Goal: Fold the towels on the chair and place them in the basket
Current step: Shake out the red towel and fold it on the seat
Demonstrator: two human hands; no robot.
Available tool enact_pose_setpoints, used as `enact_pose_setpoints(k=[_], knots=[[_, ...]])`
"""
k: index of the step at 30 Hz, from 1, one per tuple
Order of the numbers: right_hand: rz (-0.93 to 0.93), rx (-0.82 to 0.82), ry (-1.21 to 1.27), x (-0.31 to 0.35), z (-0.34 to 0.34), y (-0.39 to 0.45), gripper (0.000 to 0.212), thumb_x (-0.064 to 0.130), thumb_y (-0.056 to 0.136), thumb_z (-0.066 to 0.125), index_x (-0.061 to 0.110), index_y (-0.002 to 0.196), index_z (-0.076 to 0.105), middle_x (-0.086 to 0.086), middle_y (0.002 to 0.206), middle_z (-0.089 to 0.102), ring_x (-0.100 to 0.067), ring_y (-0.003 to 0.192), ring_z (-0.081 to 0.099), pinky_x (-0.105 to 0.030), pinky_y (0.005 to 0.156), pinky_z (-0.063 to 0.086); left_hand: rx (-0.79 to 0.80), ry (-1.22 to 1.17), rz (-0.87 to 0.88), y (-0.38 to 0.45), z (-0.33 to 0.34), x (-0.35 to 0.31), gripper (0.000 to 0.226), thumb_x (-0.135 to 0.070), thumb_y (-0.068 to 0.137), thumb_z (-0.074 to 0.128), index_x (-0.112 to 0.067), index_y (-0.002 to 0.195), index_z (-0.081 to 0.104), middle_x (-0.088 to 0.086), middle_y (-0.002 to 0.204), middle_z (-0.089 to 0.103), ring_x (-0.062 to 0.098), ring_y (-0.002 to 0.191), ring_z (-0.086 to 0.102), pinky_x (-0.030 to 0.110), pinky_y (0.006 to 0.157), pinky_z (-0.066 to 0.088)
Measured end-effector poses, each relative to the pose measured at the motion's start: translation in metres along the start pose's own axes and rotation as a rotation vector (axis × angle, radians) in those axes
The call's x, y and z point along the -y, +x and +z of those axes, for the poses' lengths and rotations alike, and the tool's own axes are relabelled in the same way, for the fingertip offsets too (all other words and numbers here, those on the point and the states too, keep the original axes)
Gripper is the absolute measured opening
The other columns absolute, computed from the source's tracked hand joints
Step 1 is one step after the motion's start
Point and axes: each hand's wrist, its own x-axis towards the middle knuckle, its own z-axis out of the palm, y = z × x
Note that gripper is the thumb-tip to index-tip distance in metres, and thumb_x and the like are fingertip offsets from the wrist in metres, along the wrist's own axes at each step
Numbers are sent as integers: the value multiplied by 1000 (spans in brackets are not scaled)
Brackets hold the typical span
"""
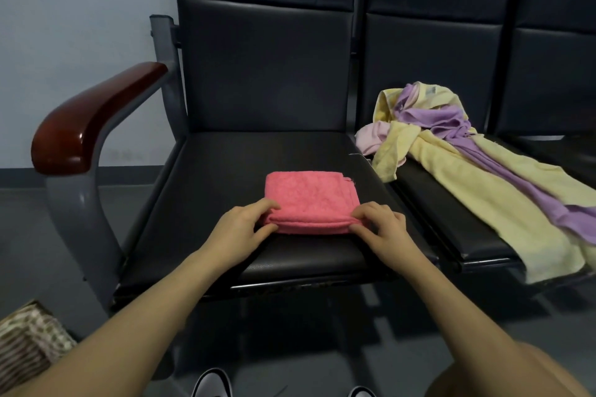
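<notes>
Currently the pink towel [311, 201] lies folded into a compact rectangle on the black seat of the chair [225, 164], toward its front half. My left hand [240, 230] pinches the towel's near-left corner, fingers on top and thumb at the folded front edge. My right hand [382, 229] pinches the near-right corner the same way. Both hands sit at the towel's near edge, one at each end, with the rest of the towel extending away from me between them. On the adjacent seat to the right, well apart from my hands, a heap of unfolded towels lies tangled: a yellow towel [483, 203], a purple towel [503, 167] and a pale pink towel [371, 137]. The basket [29, 338] stands on the floor at lower left, beside my left forearm, partly out of view.
</notes>
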Motion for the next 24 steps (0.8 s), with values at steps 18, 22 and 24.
enact_pose_setpoints(k=[18,22,24], knots=[[180,-288,586,35,2,42,6,5,89,61,10,87,64,-2,83,67,-7,78,61,-18,69,48,-221,-117,-115,50,-21,-21,33,-24,100,43,-20,133,40,3,128,57,26,109,57,40,91,45],[238,-412,541,34,9,61,13,13,88,66,21,98,63,8,92,67,-1,88,62,-16,79,46,-306,-124,-254,68,-12,-22,37,-26,101,42,-17,136,37,6,129,56,27,113,56,41,86,45],[295,-424,497,33,12,70,20,20,86,69,26,103,60,10,98,66,-3,93,61,-20,84,46,-340,-121,-321,78,-7,-19,37,-28,101,42,-16,135,37,5,125,59,26,111,57,41,84,45]])
